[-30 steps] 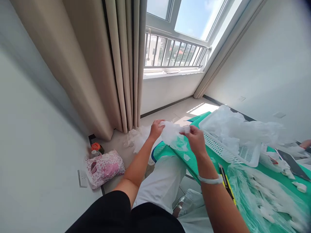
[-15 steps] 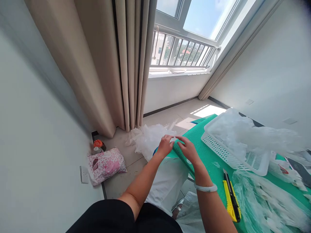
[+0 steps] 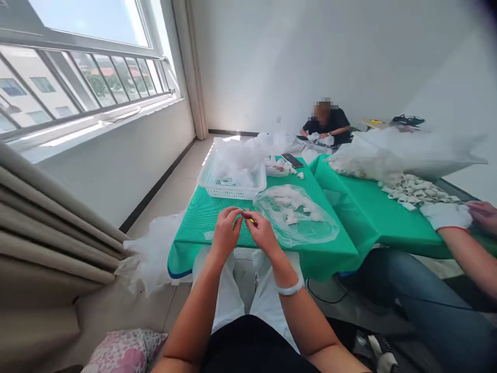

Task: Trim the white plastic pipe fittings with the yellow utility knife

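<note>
Your left hand (image 3: 227,230) and right hand (image 3: 261,230) are meeting above the near edge of the table (image 3: 196,215), fingers bent and tips close together. You are possibly pinching something small between them; whether either hand is gripping cannot be told, the fingers are hiding it. A bit of yellow (image 3: 251,220) is showing at the right fingers, too covered to identify.

Main relation: the clear plastic bag (image 3: 324,228) is lying flat just to the right of your hands and reaching slightly beyond them. Your right hand is the nearer; its fingers are sitting close to the bag's left end, contact unclear. The long axis is running obliquely, from beyond the right fingers out to the right and back toward your side. White pieces (image 3: 291,217) are lying scattered within the bag's outline, roughly along that line.

Left of your left hand, a small film scrap (image 3: 208,235) is lying near the table edge. Straight ahead and a little left, the white basket (image 3: 235,193) is holding crumpled film (image 3: 240,155). Ahead and right, past the bag, a dark flat device (image 3: 292,160) is resting. Lower left, off the table, loose film (image 3: 155,254) is lying on the floor. Well apart on the right, a co-worker's gloved hand (image 3: 446,215) is resting beside a pile of white pieces (image 3: 417,191).
</note>
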Available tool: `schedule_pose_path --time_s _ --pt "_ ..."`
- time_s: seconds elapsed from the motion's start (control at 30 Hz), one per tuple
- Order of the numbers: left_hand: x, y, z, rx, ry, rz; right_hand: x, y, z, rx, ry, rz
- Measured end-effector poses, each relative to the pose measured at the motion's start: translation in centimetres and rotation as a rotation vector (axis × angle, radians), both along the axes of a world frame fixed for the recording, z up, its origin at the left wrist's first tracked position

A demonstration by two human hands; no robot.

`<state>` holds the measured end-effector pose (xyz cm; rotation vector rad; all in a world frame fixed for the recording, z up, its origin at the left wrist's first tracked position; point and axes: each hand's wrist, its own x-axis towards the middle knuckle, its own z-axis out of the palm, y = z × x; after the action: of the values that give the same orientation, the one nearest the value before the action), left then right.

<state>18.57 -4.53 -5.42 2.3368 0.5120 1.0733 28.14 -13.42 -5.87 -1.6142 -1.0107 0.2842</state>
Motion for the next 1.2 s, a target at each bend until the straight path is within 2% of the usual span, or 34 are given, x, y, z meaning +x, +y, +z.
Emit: schedule_pose_path --time_s 0.17,0.27,0.37,0.43,0.5,0.57,0.67,0.77,0.87,1.0,1.2 --pt "3.2 -2.7 -1.1 0.071 0.051 -0.198 1.9 -4.6 -0.8 0.017 -0.047 -0.209" --pt "5.4 -4.0 -1.2 0.107 0.091 -0.289 4.6 -7.6 -1.3 0.003 -0.053 -0.388" --pt "8.6 -4.8 -0.9 0.165 0.192 -0.378 8.5 -9.7 -1.9 -0.175 -0.148 -0.560" --pt "11.0 -5.1 -0.6 0.219 0.329 -0.430 11.1 -10.2 -2.0 -0.350 -0.218 -0.599" --pt "13.0 -5.1 -0.3 0.269 0.466 -0.454 13.5 -10.4 -1.7 -0.388 -0.250 -0.612" --pt "14.5 -5.0 0.0 0.298 0.551 -0.439 15.2 -10.4 -1.1 -0.377 -0.281 -0.616" --pt "15.9 -4.7 0.5 0.300 0.638 -0.392 16.6 -10.1 0.0 -0.502 -0.294 -0.564" --pt "16.9 -4.9 0.8 0.301 0.730 -0.396 17.0 -9.0 0.3 -0.629 -0.279 -0.469" --pt "17.4 -5.7 0.9 0.325 0.820 -0.403 16.8 -7.5 0.0 -0.655 -0.311 -0.425" --pt "16.3 -6.5 1.0 0.338 0.887 -0.413 16.0 -7.5 -0.5 -0.692 -0.337 -0.345" --pt "13.8 -6.3 1.1 0.393 0.834 -0.508 14.7 -12.0 -0.6 -0.567 -0.322 -0.146"
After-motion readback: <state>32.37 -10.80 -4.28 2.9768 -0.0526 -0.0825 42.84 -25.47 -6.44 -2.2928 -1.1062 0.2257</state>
